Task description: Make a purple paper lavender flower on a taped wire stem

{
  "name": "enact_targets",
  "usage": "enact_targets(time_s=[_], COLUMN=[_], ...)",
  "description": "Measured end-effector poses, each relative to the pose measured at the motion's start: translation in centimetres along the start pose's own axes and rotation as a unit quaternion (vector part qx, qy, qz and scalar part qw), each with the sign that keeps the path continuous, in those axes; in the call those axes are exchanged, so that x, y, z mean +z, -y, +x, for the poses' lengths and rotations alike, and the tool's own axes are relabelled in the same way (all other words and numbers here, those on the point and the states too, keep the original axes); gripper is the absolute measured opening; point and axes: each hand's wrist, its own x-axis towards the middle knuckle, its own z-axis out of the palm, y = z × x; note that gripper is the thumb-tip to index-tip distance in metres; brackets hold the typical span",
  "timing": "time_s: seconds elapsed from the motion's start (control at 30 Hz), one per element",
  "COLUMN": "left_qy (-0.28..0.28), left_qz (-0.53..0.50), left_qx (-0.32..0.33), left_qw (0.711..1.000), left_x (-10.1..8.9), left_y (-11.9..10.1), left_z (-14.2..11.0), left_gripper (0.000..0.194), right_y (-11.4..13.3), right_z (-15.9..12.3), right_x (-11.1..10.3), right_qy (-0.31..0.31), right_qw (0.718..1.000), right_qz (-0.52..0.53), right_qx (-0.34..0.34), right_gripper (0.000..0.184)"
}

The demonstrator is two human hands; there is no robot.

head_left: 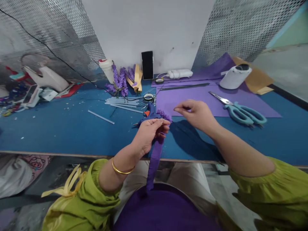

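Fingers of the left hand (151,132) pinch a long purple fringed paper strip (155,154) that hangs over the blue desk (60,128) edge. The right hand (194,113), fingertips pressed together, hovers just beside it, near teal-handled scissors (240,110).

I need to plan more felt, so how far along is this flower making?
Done: several purple flower stems lie by the wall. In hand: the left hand pinches a fringed purple strip; the right hand hovers beside it. Left: purple sheet remains uncut, scissors idle.
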Motion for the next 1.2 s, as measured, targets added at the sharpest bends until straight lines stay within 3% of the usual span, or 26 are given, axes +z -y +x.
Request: enact_targets(time_s=[0.1,0.2,0.5,0.67,0.93,1.1,1.2], left_qy=[0.002,0.014,0.025,0.029,0.03,0.029,0.026], left_qz=[-0.014,-0.018,0.004,-0.009,-0.003,-0.003,-0.014], left_qx=[0.006,0.005,-0.018,-0.015,-0.031,-0.038,-0.044], left_qw=[1.0,1.0,1.0,0.999,0.999,0.999,0.999], left_x=[0.0,0.2,0.5,0.4,0.3,0.2,0.0], left_y=[0.0,0.0,0.0,0.0,0.1,0.1,0.4], left_z=[0.3,0.4,0.7,0.9,1.0,1.1,1.2], left_gripper=[0.029,0.038,0.041,0.046,0.049,0.052,0.055], right_y=[1.5,2.6,2.6,2.6,2.6,3.0,2.1], right_z=[-0.6,-1.1,-1.5,-1.6,-1.8,-1.6,-0.8], right_x=[-0.3,0.1,0.8,0.7,1.0,0.3,-0.8], right_qy=[0.012,0.034,0.029,0.012,0.035,0.06,-0.003], right_qw=[0.991,0.983,0.984,0.984,0.984,0.981,0.991], right_qz=[0.107,0.149,0.168,0.149,0.155,0.174,0.129], right_qx=[-0.074,-0.102,-0.056,-0.1,-0.084,-0.065,-0.025], right_gripper=[0.013,0.01,0.012,0.02,0.01,0.022,0.036])
